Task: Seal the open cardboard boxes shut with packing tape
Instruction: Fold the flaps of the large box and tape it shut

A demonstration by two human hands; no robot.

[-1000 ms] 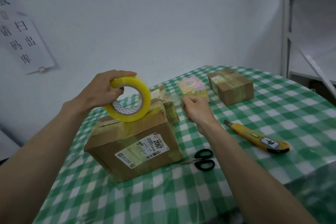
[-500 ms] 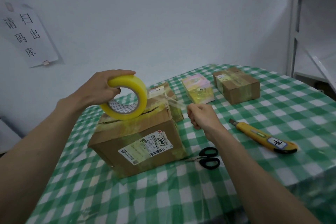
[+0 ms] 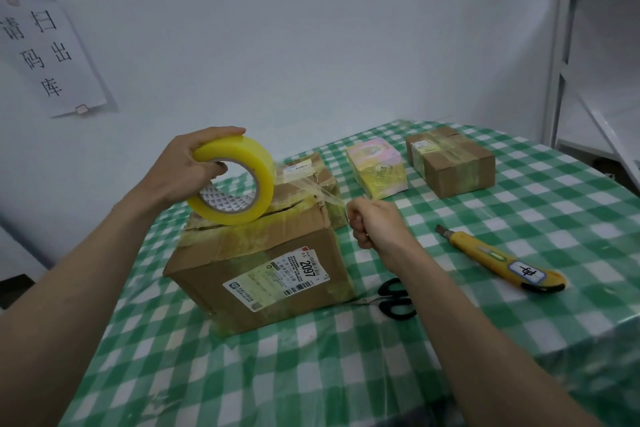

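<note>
Wall notice (image 3: 48, 42) cut off at left; shipping label (image 3: 277, 279) print illegible

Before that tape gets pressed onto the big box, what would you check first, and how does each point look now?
1. Left hand grips the tape roll: ok.
2. Right hand pinches the pulled strip: ok.
3. Strip unwrinkled: cannot tell.
4. Box flaps closed: not ok, a gap shows along the seam.
5. Cutter within reach: ok, scissors and knife lie beside the right arm.
</note>
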